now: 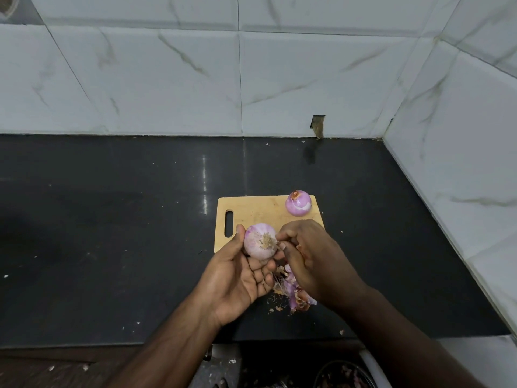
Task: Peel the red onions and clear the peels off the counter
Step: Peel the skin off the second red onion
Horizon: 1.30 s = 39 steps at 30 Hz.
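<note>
- Cupped in our left hand [237, 278], a pale red onion [260, 241] rests on the curled fingers with the thumb on its 9 o'clock side; its root end, a tuft of dry brown fibres, faces the camera.
- Our right hand [310, 256] meets the onion from 3 o'clock, and its fingertips [281, 237] pinch at the edge of the root tuft; whether they hold a strip of skin we cannot tell.
- We hold the onion above the near edge of a wooden cutting board [257, 211], which lies on the black counter [112, 233] with its handle slot at 9 o'clock.
- A second onion [298, 203], peeled and glossy purple, sits at the board's 1 o'clock corner, well apart from our hands.
- A heap of peels [293, 292], purple and papery brown, lies on the counter at 6 o'clock of the board, between our wrists and partly under the right hand.
- Small flecks of skin dot the counter around the heap.
- White marbled wall tiles [279, 79] bound the counter at 12 and 3 o'clock.
- At the bottom edge, below the counter front, we see a dark round container [347, 376] with purple scraps in it.
</note>
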Motion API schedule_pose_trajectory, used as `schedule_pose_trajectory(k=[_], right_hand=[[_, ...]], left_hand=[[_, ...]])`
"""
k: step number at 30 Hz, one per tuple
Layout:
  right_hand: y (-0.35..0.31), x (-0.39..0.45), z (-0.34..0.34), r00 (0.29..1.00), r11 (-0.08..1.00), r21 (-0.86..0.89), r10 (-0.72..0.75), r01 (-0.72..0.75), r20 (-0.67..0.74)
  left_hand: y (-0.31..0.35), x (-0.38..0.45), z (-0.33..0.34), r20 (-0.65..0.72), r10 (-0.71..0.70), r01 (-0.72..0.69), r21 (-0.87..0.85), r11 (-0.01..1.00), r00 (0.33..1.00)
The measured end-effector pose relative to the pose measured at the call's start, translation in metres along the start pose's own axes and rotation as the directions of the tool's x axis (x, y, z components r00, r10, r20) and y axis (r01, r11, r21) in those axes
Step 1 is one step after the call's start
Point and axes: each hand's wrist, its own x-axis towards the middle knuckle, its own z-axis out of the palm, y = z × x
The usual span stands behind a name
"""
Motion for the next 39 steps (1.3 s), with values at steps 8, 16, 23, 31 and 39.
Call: schedule_pose_trajectory(k=[8, 16, 23, 31, 39], right_hand=[[0.0, -0.008, -0.008, 0.984, 0.967, 0.192, 0.155, -0.17, 0.089], [0.0, -0.015, -0.017, 0.933, 0.803, 0.477, 0.28, -0.358, 0.228], [-0.004, -0.015, -0.011, 0.92, 0.784, 0.481, 0.317, -0.392, 0.232], [-0.01, -0.013, -0.006, 0.92, 0.677, 0.624, 0.312, -0.391, 0.238], [0.0, -0.013, -0.014, 0.868, 0.728, 0.478, 0.457, -0.491, 0.196]], left_hand=[[0.003, 0.0, -0.003, -0.011, -0.003, 0.002, -0.043, 0.999, 1.0], [0.003, 0.0, -0.001, -0.013, -0.018, 0.018, -0.045, 0.999, 1.0], [0.003, 0.001, 0.0, 0.04, -0.026, 0.031, -0.121, 0.992, 0.999], [0.0, 0.005, -0.004, -0.031, 0.02, -0.026, -0.225, 0.974, 0.999], [0.0, 0.011, -0.015, -0.134, 0.109, -0.119, -0.073, 0.99, 0.985]])
